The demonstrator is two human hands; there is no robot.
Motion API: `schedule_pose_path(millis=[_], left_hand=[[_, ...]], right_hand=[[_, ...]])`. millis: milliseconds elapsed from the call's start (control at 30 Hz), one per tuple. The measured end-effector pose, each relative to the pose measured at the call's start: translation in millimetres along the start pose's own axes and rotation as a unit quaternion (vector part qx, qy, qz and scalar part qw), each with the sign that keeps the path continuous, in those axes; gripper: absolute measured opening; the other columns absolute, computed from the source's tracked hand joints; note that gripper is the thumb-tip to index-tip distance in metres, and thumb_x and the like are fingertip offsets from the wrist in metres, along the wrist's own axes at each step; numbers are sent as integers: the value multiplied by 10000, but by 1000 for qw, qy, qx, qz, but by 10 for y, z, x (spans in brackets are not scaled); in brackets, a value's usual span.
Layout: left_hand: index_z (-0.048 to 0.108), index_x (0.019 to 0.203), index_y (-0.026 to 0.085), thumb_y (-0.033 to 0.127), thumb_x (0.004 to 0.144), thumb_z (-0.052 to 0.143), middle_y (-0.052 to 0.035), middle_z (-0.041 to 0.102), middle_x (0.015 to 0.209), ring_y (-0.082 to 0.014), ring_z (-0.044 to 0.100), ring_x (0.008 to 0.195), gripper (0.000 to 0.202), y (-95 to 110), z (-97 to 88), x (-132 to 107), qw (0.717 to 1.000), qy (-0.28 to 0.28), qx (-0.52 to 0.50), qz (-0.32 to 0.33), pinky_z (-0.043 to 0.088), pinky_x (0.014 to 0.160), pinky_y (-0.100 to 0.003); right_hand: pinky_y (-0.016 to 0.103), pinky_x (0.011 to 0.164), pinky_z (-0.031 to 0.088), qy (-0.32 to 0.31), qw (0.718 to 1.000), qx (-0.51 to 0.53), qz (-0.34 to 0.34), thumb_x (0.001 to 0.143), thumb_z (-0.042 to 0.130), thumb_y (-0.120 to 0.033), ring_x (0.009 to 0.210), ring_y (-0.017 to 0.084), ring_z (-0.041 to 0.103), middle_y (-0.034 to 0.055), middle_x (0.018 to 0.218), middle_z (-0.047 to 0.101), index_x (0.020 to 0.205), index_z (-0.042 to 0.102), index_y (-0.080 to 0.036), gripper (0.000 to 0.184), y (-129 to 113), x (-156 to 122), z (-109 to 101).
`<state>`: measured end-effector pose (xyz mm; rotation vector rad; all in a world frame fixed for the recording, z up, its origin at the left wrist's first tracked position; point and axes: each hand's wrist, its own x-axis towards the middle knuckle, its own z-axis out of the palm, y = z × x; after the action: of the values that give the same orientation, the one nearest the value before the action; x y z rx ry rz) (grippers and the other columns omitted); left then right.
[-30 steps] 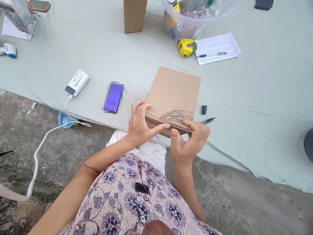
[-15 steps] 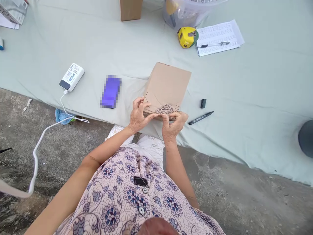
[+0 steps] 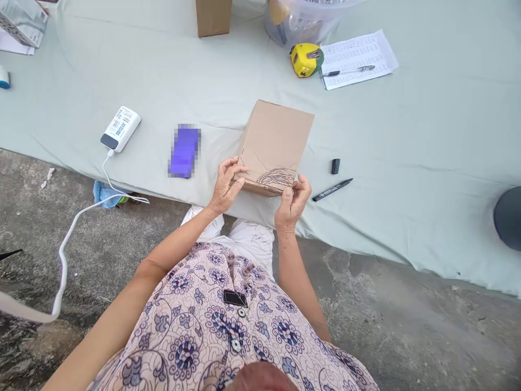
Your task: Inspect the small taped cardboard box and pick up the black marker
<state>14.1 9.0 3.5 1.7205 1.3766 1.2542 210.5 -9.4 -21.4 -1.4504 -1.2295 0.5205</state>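
A brown cardboard box (image 3: 279,136) stands at the table's near edge, with dark scribbled pen lines on the near part of its top. My left hand (image 3: 225,187) grips its near left corner, fingers on the side and top, thumb at the front edge. At the near right corner my right hand (image 3: 293,203) holds the box, thumb on the front and fingers round the side. Just right of that hand lie an uncapped black marker (image 3: 332,189) and its black cap (image 3: 335,166).
On the cloth-covered table (image 3: 427,163) are a pixelated purple thing (image 3: 185,151) and a white power bank (image 3: 121,129) with a cable. Farther back are a yellow tape measure (image 3: 306,60), a written sheet (image 3: 362,57) with a pen, a clear tub (image 3: 305,21) and another carton (image 3: 214,17).
My hands have spread apart along the box's front edge, the right thumb moving to the near right corner. The view has shifted slightly; the marker and cap lie as before.
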Motion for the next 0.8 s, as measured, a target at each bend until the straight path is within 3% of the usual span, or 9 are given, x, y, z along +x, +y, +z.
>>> schedule_pose_path(millis=[167, 267, 367, 433, 500, 633, 800], left_hand=[[643, 1189, 224, 669, 973, 364, -159, 518, 1342, -260, 482, 1414, 569, 3, -1, 1, 1000, -1, 10, -3, 363, 1222, -477], [581, 1317, 237, 619, 987, 398, -168, 509, 1421, -250, 472, 1440, 538, -4, 31, -5, 1000, 1, -15, -1, 344, 1237, -468], [322, 1543, 280, 619, 978, 439, -173, 417, 1577, -235, 405, 1511, 669, -15, 48, -74, 997, -2, -73, -29, 358, 1233, -448], [141, 1604, 300, 654, 953, 471, -181, 362, 1626, -238, 378, 1533, 811, -28, 12, -159, 992, 10, -103, -70, 392, 1211, -441], [72, 1616, 299, 705, 918, 496, -196, 391, 1602, -250, 422, 1508, 912, -44, -71, -244, 986, 36, -115, -118, 432, 1178, -436], [160, 1610, 275, 756, 889, 494, -182, 493, 1530, -251, 509, 1443, 929, -56, -271, -288, 960, 87, -152, -219, 443, 1170, -431], [262, 1590, 287, 747, 949, 328, -149, 456, 1591, -247, 448, 1494, 791, 19, -280, -183, 919, 67, -211, -326, 405, 1208, -464]], right_hand=[[487, 1052, 487, -3, 999, -18, 29, 921, 422, -627, 1086, 234, 602, 125, 1156, 603, 1319, 556, -169, 621, -60, 14, -9], [488, 1075, 484, -11, 999, -19, 44, 921, 447, -623, 1136, 242, 616, 132, 1200, 629, 1298, 591, -179, 599, -118, 29, -27], [475, 1030, 530, -3, 998, 19, 63, 896, 477, -666, 1149, 247, 636, 135, 1206, 647, 1290, 600, -177, 640, -121, -8, -70], [464, 952, 571, 23, 995, 46, 82, 890, 446, -704, 1121, 254, 658, 139, 1154, 662, 1267, 603, -160, 680, -87, -69, -123], [438, 832, 597, 56, 990, 53, 119, 895, 411, -718, 1002, 247, 692, 122, 1028, 676, 1218, 610, -144, 689, -39, -140, -190], [371, 654, 568, 92, 976, 59, 190, 881, 436, -718, 794, 218, 691, 79, 889, 665, 1139, 615, -141, 657, 24, -215, -285], [366, 720, 570, 59, 976, 72, 199, 883, 438, -712, 881, 215, 703, 103, 996, 688, 1191, 614, -146, 668, -22, -143, -235]])
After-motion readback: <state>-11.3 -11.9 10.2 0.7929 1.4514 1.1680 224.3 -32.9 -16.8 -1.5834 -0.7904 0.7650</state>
